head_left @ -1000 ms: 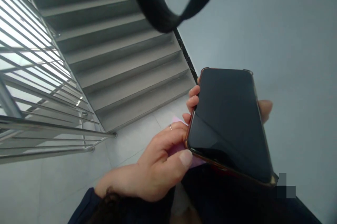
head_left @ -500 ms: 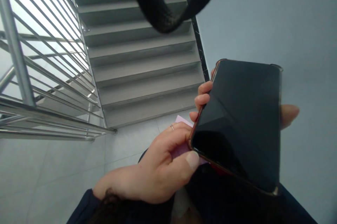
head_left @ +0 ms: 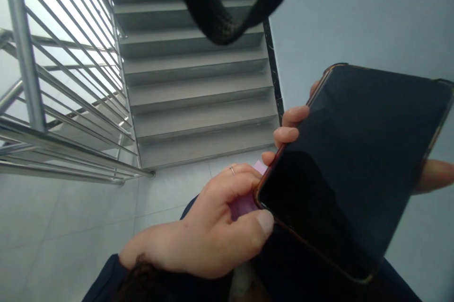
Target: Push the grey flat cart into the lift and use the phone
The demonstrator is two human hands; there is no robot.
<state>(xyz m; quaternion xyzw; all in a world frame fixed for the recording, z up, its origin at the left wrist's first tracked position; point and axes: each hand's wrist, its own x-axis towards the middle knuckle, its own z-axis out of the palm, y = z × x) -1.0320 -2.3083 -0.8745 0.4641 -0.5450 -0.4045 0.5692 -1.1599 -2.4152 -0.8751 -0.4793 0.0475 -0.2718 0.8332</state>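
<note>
A smartphone (head_left: pixel 347 160) in a thin case with raised corners faces me, its screen dark and reflective. My right hand (head_left: pixel 290 134) wraps it from behind, with fingertips over the left edge and the thumb sticking out past the right edge. My left hand (head_left: pixel 220 226), with a ring on one finger, is closed on a flat lilac sheet (head_left: pixel 241 206) at the phone's lower left corner. Its thumb tip lies against that corner. Most of the sheet is hidden behind the hand and the phone, so I cannot tell what it is.
Grey stairs (head_left: pixel 202 98) lie ahead, with a metal railing (head_left: pixel 81 146) on their left. A pale wall (head_left: pixel 354 18) runs along the right. Below is a tiled floor (head_left: pixel 88 217). A blurred black strap (head_left: pixel 223 27) hangs across the top of the view.
The phone has shifted right and tilted clockwise, now appearing larger, with my right hand moving along. My left hand stays near its lower left corner, and less of the lilac sheet shows.
</note>
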